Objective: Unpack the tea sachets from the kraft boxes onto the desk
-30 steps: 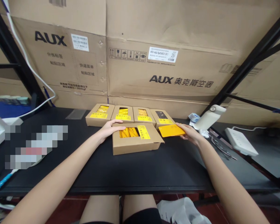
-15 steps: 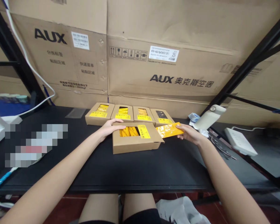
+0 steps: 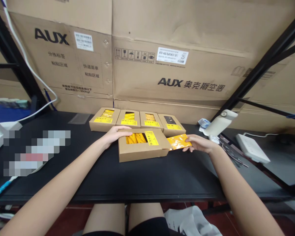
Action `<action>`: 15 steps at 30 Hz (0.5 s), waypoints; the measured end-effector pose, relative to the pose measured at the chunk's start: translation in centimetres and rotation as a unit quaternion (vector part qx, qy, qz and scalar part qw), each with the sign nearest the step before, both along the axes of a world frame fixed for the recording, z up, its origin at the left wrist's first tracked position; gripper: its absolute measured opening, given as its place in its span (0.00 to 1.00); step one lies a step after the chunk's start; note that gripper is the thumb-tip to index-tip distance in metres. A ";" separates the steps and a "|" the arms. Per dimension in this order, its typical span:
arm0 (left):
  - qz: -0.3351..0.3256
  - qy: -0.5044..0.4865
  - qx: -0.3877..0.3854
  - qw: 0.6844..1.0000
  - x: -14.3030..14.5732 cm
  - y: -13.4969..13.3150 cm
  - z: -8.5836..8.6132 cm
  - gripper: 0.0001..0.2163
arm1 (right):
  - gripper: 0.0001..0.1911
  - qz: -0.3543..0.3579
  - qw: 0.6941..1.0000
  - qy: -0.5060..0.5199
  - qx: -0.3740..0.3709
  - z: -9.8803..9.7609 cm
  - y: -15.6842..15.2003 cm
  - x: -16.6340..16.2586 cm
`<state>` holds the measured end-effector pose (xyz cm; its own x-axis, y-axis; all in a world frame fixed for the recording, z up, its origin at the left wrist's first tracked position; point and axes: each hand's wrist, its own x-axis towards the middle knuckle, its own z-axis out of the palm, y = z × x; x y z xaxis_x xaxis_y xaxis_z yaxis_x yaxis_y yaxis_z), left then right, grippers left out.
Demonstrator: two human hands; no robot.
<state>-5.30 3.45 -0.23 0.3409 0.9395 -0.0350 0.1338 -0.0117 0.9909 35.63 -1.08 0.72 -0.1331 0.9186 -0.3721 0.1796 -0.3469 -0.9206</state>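
1. The right hand (image 3: 199,144) has its fingers closed on the right end of a flat glossy yellow foil packet (image 3: 179,142), which lies low over the black tabletop (image 3: 147,180).
2. From that hand the packet runs out toward 9 o'clock. Its far end meets the right side of a shallow brown cardboard box with a window and a yellow label (image 3: 142,149). Whether the end is tucked inside or only touches the box cannot be told.
3. The left hand (image 3: 115,134) lies open and palm down on the far left corner of the box's lid, gripping nothing. It is at 9 o'clock of the right hand, with the box between them.
4. At 12 o'clock of the box, just beyond it, four smaller brown windowed boxes (image 3: 129,118) stand side by side in a row.
5. At 1 o'clock of the right hand, nearby, is a white tilted plastic device (image 3: 220,123). At 3 o'clock, farther off, lies a flat white rectangular unit (image 3: 252,148).
6. Large tan AUX shipping cartons (image 3: 182,65) wall in the table's back edge.
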 end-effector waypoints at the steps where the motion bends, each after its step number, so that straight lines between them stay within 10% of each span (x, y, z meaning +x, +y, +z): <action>1: -0.001 0.000 0.003 1.000 0.0 0.0 0.0 0.22 | 0.15 0.011 1.000 0.006 0.002 -0.1 0.0 -0.1; 15: 0.003 0.015 0.017 1.000 0.2 0.2 -0.3 0.23 | 0.23 0.068 0.980 0.137 0.129 -2.1 0.1 -5.7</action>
<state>-5.13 3.67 -0.51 0.3353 0.9420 -0.0130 0.1645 -0.0450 0.9854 29.97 -0.96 -1.40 -0.3237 0.9441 -0.0621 -0.0579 -0.0852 -0.9947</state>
